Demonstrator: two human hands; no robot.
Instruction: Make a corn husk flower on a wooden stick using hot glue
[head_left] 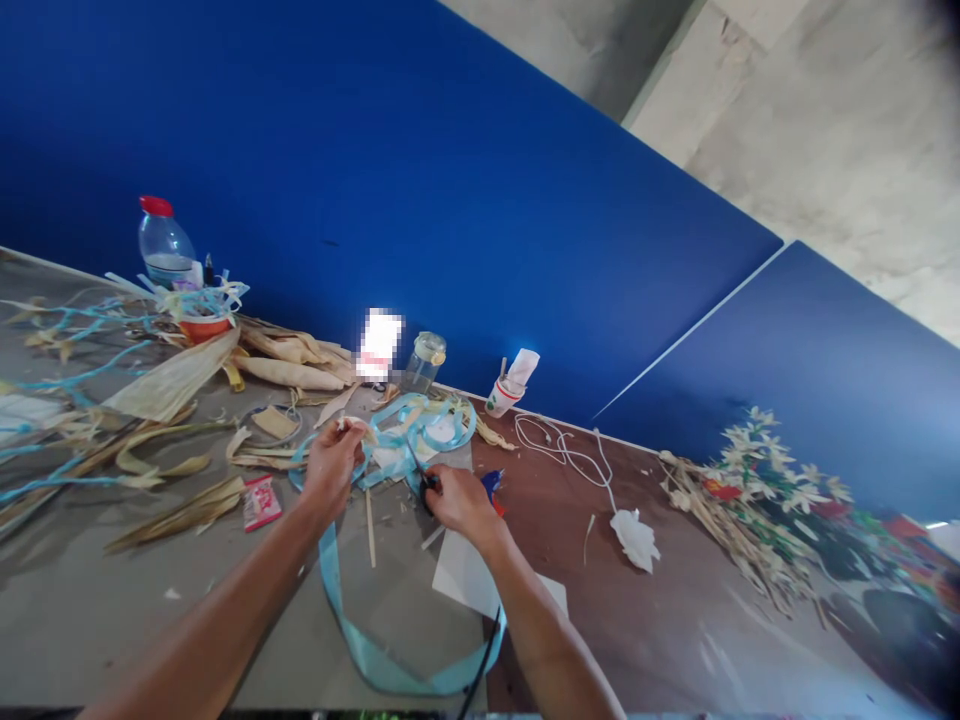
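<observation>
My left hand (335, 462) is closed in a pinch at the middle of the table. A small pale piece (363, 428), perhaps corn husk, shows at its fingertips. My right hand (459, 498) grips a pair of scissors (428, 486) by the dark handle, blades pointing up and left toward the ribbon pile. Light blue ribbon (442, 428) lies in loose loops just beyond both hands. A long blue ribbon length (352, 632) curves across the table below my forearms. White paper (454, 575) is partly covered by my right forearm.
Dried corn husks (289, 373) and a pink packet (262, 503) lie left. At the back stand a red-capped bottle (163, 240), a bright screen (380, 345), a glass jar (424, 362) and a white cup (503, 397). A white cable (574, 455) and white flowers (757, 450) lie right.
</observation>
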